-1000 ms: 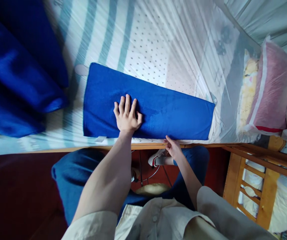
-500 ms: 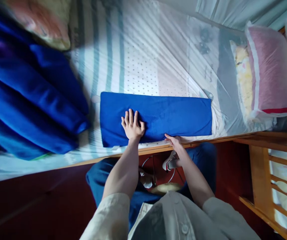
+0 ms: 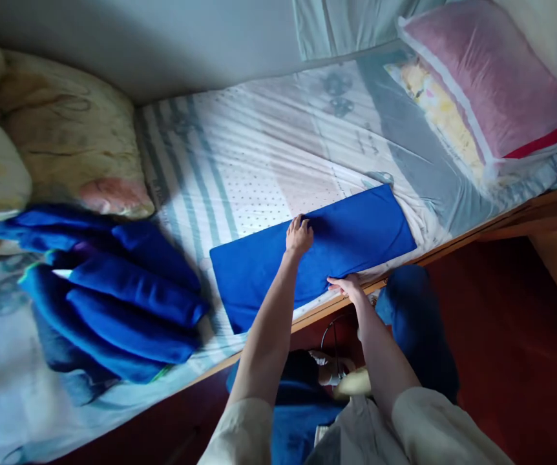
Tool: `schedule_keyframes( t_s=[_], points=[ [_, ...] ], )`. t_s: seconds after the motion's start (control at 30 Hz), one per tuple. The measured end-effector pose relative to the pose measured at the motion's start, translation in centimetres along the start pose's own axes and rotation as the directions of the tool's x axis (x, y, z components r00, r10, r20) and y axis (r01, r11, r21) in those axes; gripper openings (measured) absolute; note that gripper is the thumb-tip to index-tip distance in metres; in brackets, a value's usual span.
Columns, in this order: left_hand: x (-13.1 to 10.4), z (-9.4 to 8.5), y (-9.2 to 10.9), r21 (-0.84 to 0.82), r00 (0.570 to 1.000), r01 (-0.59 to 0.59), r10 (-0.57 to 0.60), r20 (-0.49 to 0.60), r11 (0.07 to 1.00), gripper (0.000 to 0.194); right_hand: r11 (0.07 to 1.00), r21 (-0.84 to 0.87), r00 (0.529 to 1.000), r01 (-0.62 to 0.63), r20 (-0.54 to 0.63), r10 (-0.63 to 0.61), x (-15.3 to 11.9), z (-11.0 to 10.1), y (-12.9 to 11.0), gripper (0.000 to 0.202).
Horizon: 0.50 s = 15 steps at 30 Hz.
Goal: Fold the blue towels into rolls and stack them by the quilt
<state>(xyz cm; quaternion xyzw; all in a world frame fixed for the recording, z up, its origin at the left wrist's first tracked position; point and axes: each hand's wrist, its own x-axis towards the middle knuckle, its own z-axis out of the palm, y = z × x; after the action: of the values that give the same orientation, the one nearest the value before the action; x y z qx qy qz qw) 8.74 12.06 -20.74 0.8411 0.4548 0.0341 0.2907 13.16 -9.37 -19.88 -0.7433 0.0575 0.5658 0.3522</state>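
A blue cloth point(image 3: 363, 226), folded into a long flat rectangle, lies along the near side of the bed. My left hand point(image 3: 300, 235) is at its far edge, around the middle, with the fingers bent and close together on the fabric. At the near edge, my right hand point(image 3: 346, 285) has its fingertips on the border of the cloth, in what looks like a pinch. The undersides of both hands are hidden. Left of the cloth is a crumpled heap of blue clothing point(image 3: 128, 303) with bits of bright green trim.
The bed point(image 3: 278, 145) has a patterned, wrinkled sheet and a wooden edge rail point(image 3: 317, 318). Yellowish pillows point(image 3: 65, 129) lie at the left, and a pink cushion point(image 3: 496, 77) at the right. A wall point(image 3: 201, 45) and a light curtain point(image 3: 346, 26) stand behind.
My left hand has gone from lying spread on the cloth to its far edge, fingers now curled. My right hand stays at the near edge. The camera view has turned and tilted up.
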Motion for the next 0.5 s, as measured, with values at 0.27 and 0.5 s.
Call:
schedule_keyframes(
  t_s=[0.27,0.5],
  points=[
    [4.8,-1.8,1.9,0.157,0.993,-0.008,-0.011,0.116,0.988,0.033,0.997,0.077,0.999,-0.020,0.031,0.018,0.0,0.0,0.4,0.026],
    [3.1,-4.0,2.7,0.184,0.991,0.066,-0.085,0.100,0.981,0.023,0.998,0.044,0.999,0.034,0.022,-0.035,-0.1,-0.1,1.1,0.026]
  ],
)
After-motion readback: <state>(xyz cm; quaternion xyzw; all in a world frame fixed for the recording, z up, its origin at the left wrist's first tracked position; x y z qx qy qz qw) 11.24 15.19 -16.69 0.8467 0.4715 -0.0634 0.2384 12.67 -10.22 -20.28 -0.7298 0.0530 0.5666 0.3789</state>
